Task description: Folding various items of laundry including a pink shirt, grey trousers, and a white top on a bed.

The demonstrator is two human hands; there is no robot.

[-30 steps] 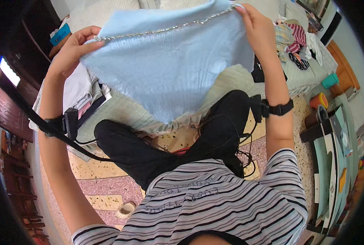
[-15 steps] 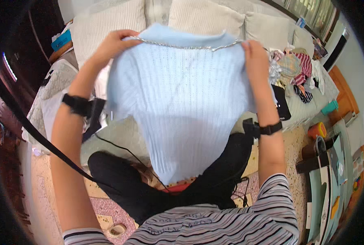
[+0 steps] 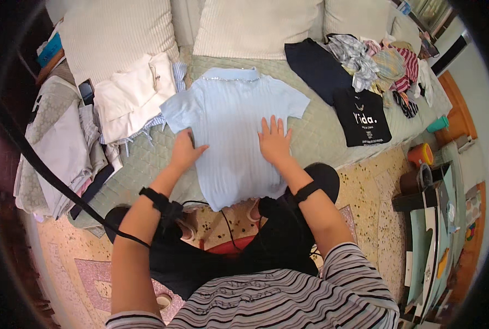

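A light blue ribbed knit shirt (image 3: 231, 131) lies spread on the sofa seat, collar toward the back cushions and hem hanging over the front edge near my knees. A silvery chain-like trim runs along its neckline. My right hand (image 3: 274, 143) rests flat on the shirt's right side with its fingers spread. At the shirt's left edge, below the sleeve, is my left hand (image 3: 185, 151), its thumb stretched out over the fabric and its other fingers partly hidden from view.
On the left are a folded white garment (image 3: 129, 101), a phone (image 3: 86, 91) and a pile of grey clothes (image 3: 66, 156). To the right lie a black shirt (image 3: 362, 120), dark trousers (image 3: 316, 66) and a heap of mixed clothes (image 3: 384, 68). Ribbed cushions (image 3: 250, 27) line the back.
The blue shirt, held up by its shoulders before, has come down onto the sofa seat. Both hands have let go of the shoulders and moved nearer to me, onto its sides.
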